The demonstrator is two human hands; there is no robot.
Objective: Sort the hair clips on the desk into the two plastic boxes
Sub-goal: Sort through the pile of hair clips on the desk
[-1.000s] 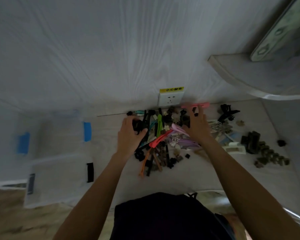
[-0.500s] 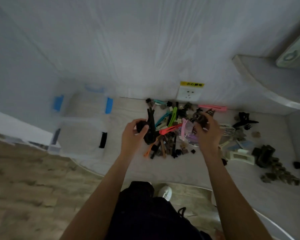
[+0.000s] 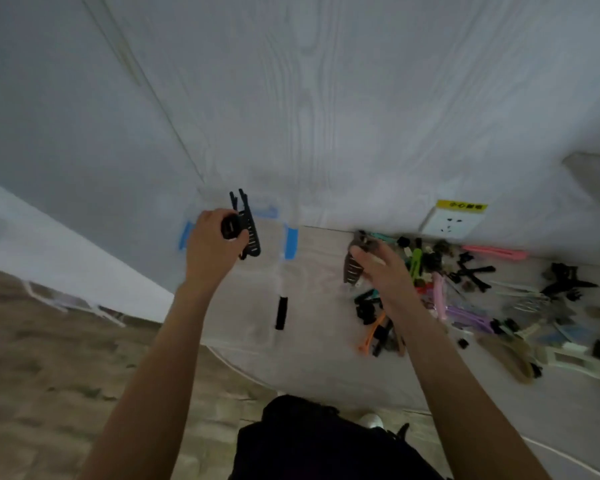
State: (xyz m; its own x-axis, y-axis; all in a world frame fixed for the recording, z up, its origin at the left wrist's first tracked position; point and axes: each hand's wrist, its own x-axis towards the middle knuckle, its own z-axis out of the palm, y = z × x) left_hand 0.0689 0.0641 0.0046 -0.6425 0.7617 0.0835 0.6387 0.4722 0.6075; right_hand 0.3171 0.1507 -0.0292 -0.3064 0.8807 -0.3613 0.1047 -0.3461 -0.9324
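My left hand [image 3: 211, 249] curls its fingers [image 3: 238, 239] round a black claw clip [image 3: 246, 225] above the blue-latched box [image 3: 290, 242]; my right hand [image 3: 381, 268] pinches a brown clip [image 3: 353, 268] beside the pile [image 3: 465, 289] on the desk [image 3: 319, 348] (light, stiff plastic, probably springy: hold the hinge end).

Dim, bluish, soft indoor light.
Motion blur is smearing the whole view, and wide-angle distortion is bending straight lines near the edges.

Black claw clip [image 3: 246, 226], brown striped clip [image 3: 353, 270], pink clip [image 3: 496, 252], green clip [image 3: 415, 261], blue box latches [image 3: 290, 242], yellow label [image 3: 461, 205] above white socket [image 3: 451, 224].
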